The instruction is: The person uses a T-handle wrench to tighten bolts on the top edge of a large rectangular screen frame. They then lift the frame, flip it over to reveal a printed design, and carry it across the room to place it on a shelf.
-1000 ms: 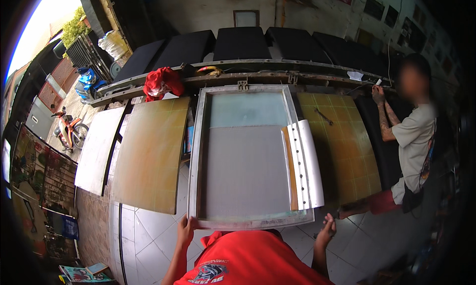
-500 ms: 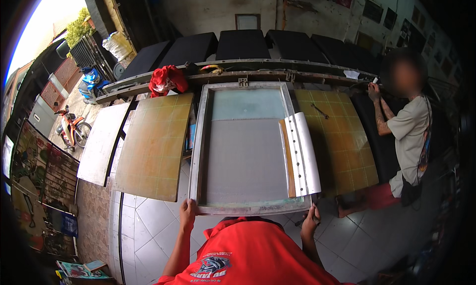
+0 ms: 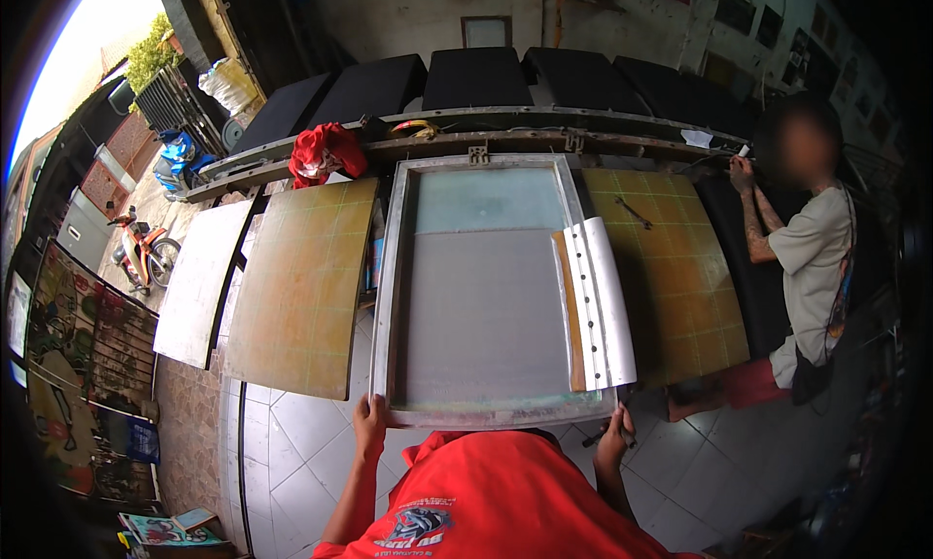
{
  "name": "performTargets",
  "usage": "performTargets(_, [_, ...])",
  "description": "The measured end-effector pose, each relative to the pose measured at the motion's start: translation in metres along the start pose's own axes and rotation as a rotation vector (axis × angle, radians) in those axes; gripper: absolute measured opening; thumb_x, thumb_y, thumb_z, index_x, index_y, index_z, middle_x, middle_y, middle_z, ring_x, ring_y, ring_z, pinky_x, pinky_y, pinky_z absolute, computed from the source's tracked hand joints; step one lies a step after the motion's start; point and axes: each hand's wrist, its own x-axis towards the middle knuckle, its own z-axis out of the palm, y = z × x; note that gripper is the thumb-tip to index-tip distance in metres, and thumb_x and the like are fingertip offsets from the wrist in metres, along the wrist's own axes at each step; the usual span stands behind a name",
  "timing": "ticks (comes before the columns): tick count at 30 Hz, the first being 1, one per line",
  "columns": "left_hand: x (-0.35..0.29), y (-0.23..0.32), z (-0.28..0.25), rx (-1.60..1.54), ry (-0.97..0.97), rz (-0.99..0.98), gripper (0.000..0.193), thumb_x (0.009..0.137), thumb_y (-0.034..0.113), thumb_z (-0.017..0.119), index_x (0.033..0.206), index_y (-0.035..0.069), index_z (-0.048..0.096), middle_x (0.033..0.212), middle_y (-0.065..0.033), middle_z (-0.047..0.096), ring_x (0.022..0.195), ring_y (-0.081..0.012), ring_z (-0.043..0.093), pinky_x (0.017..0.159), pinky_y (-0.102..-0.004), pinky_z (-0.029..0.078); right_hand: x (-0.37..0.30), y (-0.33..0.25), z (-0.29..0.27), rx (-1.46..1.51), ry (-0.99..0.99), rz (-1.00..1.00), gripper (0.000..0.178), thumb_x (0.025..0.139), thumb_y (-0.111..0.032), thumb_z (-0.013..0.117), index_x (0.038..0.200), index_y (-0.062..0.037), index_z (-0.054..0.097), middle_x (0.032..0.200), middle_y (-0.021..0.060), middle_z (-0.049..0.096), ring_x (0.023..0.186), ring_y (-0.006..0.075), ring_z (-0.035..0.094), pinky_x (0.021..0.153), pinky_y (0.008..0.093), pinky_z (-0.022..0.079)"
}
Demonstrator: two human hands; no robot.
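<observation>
A large screen printing frame [image 3: 382,296] lies in front of me, its grey mesh [image 3: 481,311] paler and greenish across the far end. My left hand [image 3: 369,425] is closed round its near left corner. At the near right corner my right hand [image 3: 614,436] grips the frame too, and a small dark object shows beside its fingers, too small to name. Along the frame's right side rests a squeegee [image 3: 602,306] with a silvery metal sheet, a row of dark holes and a brown strip. Two hinge clamps [image 3: 479,155] sit near the frame's far end.
Brown gridded boards [image 3: 303,287] flank the frame, with a spanner [image 3: 635,213] on the right one. A white board [image 3: 204,285] is farther left. A red cloth [image 3: 326,155] hangs on the metal rail [image 3: 525,139]. Black pads [image 3: 478,78] stand beyond. Another person [image 3: 814,258] stands at right.
The view has shifted slightly, so the frame and boards sit a little differently in the picture. Both my hands stay at the frame's near corners.
</observation>
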Motion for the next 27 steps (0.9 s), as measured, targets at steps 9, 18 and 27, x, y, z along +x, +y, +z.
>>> performTargets(9, [-0.003, 0.004, 0.005, -0.065, 0.044, -0.048, 0.025, 0.098, 0.021, 0.052, 0.09, -0.001, 0.061, 0.066, 0.0057, 0.045, 0.059, -0.0038, 0.037, 0.049, -0.0241, 0.028, 0.0, -0.008, -0.003, -0.047, -0.049, -0.024, 0.031, 0.1, -0.022, 0.05, 0.114, 0.002, 0.063, 0.078, -0.0001, 0.055, 0.063, 0.0071, 0.046, 0.056, 0.0235, 0.04])
performTargets(18, [0.0, -0.006, 0.006, 0.013, 0.057, -0.005, 0.027, 0.098, 0.022, 0.052, 0.096, -0.003, 0.064, 0.068, 0.003, 0.048, 0.062, -0.0058, 0.04, 0.053, -0.0255, 0.033, 0.005, 0.002, -0.012, -0.241, 0.011, -0.205, 0.031, 0.102, -0.02, 0.046, 0.121, 0.0, 0.059, 0.083, 0.0012, 0.057, 0.065, 0.0083, 0.047, 0.058, 0.0238, 0.04])
performTargets(27, [-0.003, -0.008, 0.007, 0.035, 0.165, -0.034, 0.027, 0.097, 0.019, 0.052, 0.105, -0.005, 0.062, 0.079, -0.0044, 0.062, 0.072, -0.0104, 0.054, 0.063, -0.0285, 0.045, 0.096, -0.143, -0.063, -0.265, -0.01, -0.378, 0.022, 0.096, -0.012, 0.053, 0.113, 0.0016, 0.056, 0.085, 0.0066, 0.063, 0.073, 0.0114, 0.057, 0.067, 0.0253, 0.046])
